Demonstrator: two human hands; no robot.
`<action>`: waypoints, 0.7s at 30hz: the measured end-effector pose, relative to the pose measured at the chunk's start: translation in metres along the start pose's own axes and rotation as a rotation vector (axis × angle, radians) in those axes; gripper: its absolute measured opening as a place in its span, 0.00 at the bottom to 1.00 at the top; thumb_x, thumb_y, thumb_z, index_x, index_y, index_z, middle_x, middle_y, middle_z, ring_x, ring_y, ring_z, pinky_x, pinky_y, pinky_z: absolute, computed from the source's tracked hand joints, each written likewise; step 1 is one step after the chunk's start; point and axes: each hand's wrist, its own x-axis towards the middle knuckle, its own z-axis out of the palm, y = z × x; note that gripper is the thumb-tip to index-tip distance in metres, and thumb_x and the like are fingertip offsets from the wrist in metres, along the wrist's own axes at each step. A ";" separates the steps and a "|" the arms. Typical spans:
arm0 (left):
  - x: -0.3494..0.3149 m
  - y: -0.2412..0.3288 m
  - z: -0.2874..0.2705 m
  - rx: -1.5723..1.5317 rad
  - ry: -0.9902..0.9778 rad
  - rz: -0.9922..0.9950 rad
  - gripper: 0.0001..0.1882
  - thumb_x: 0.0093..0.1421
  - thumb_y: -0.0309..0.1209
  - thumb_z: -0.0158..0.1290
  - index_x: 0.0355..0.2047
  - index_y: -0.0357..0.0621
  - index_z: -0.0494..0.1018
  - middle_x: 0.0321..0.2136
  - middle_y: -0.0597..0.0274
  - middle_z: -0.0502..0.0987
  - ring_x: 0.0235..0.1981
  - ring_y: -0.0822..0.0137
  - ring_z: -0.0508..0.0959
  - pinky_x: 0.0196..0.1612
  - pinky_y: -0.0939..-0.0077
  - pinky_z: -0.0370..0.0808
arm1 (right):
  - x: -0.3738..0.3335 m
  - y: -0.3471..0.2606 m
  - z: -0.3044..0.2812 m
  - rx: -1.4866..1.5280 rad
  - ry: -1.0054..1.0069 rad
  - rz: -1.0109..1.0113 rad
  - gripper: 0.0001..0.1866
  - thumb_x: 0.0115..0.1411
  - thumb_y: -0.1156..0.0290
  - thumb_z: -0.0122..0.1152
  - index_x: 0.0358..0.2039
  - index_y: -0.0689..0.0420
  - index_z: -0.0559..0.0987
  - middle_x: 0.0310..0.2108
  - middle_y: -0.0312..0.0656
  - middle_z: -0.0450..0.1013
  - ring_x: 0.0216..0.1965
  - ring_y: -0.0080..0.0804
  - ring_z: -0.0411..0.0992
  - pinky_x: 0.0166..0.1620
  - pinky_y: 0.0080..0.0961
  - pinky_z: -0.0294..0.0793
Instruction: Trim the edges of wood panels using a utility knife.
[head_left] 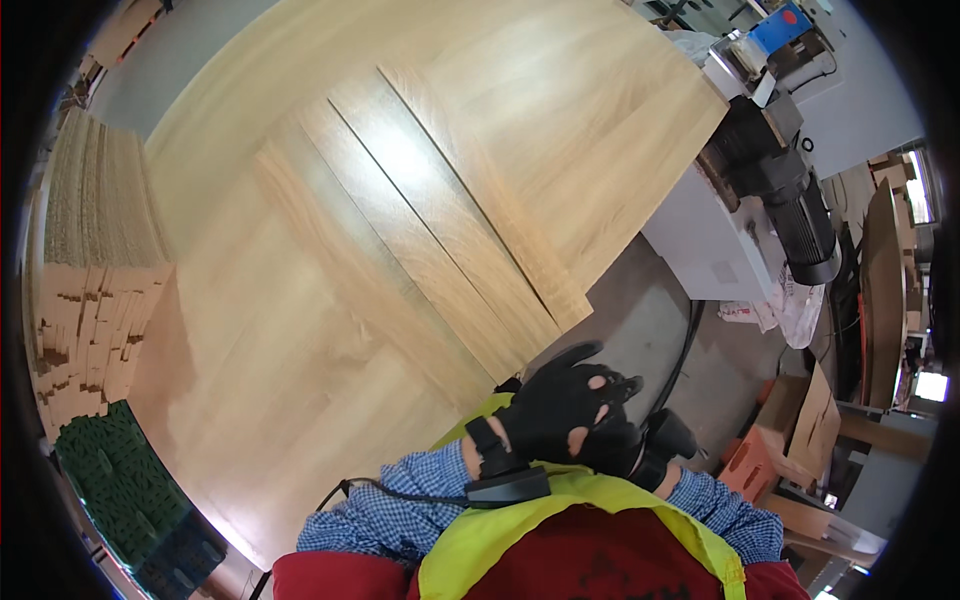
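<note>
Two hands, both in black gloves, meet in front of the body just off the near corner of the wood strips (440,235). Left hand (550,412) lies over and against the right hand (612,442); left fingers partly extended, right fingers mostly hidden behind them. Whether either hand grips anything: cannot tell. Neither appears to bear on the strips.

Strips lie flat, side by side and roughly parallel, slanting across the large wood-grain panel (570,90); dark gaps show between some. Judged: the broad panel supports them along their length, and their near ends sit by its edge, nearest the hands, where reach is short.

Black box (508,487) rides at the left wrist, its cable running along the checked sleeve (380,510); presumably strapped there to leave the palm free.

At left, boards stand in a tall stack (100,200), edges roughly aligned, likely to keep them flat and compact
</note>
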 end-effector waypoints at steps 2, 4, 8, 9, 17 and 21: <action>0.007 -0.008 0.000 0.036 -0.005 0.059 0.33 0.46 0.35 0.59 0.56 0.43 0.70 0.54 0.53 0.71 0.56 0.57 0.70 0.66 0.54 0.56 | 0.018 -0.034 -0.009 -0.350 -0.140 -0.050 0.16 0.56 0.71 0.62 0.46 0.59 0.74 0.40 0.47 0.75 0.43 0.44 0.75 0.46 0.29 0.76; -0.008 -0.031 -0.001 -0.356 0.231 -0.132 0.35 0.48 0.38 0.59 0.57 0.40 0.67 0.53 0.49 0.71 0.56 0.56 0.70 0.66 0.52 0.55 | 0.033 -0.064 -0.001 -1.077 -0.268 -0.272 0.17 0.58 0.72 0.57 0.48 0.61 0.73 0.44 0.52 0.73 0.43 0.47 0.74 0.44 0.40 0.74; -0.021 -0.078 -0.069 0.941 0.307 -0.560 0.38 0.61 0.47 0.50 0.65 0.37 0.55 0.62 0.41 0.59 0.65 0.47 0.57 0.68 0.46 0.44 | 0.044 -0.055 0.003 -1.305 -0.106 -0.291 0.07 0.60 0.71 0.56 0.36 0.60 0.72 0.19 0.45 0.69 0.13 0.43 0.67 0.18 0.39 0.67; -0.026 -0.085 -0.081 0.987 0.327 -0.712 0.38 0.63 0.48 0.46 0.67 0.39 0.51 0.65 0.43 0.56 0.68 0.45 0.50 0.68 0.45 0.41 | 0.044 -0.056 0.004 -1.304 -0.107 -0.286 0.07 0.60 0.71 0.56 0.36 0.60 0.72 0.19 0.45 0.69 0.13 0.43 0.67 0.18 0.39 0.67; -0.049 -0.084 -0.085 1.009 0.324 -0.816 0.41 0.62 0.50 0.47 0.66 0.33 0.52 0.66 0.39 0.51 0.68 0.45 0.50 0.69 0.48 0.39 | 0.040 -0.058 0.008 -1.592 -0.152 -0.395 0.04 0.58 0.70 0.55 0.32 0.55 0.72 0.15 0.37 0.67 0.13 0.32 0.66 0.18 0.28 0.66; -0.043 -0.079 -0.081 0.938 0.400 -0.766 0.37 0.63 0.43 0.47 0.66 0.34 0.53 0.67 0.42 0.52 0.69 0.47 0.49 0.70 0.51 0.39 | 0.042 -0.052 0.004 -1.528 -0.102 -0.394 0.04 0.58 0.68 0.55 0.32 0.53 0.73 0.15 0.36 0.67 0.11 0.31 0.65 0.17 0.28 0.65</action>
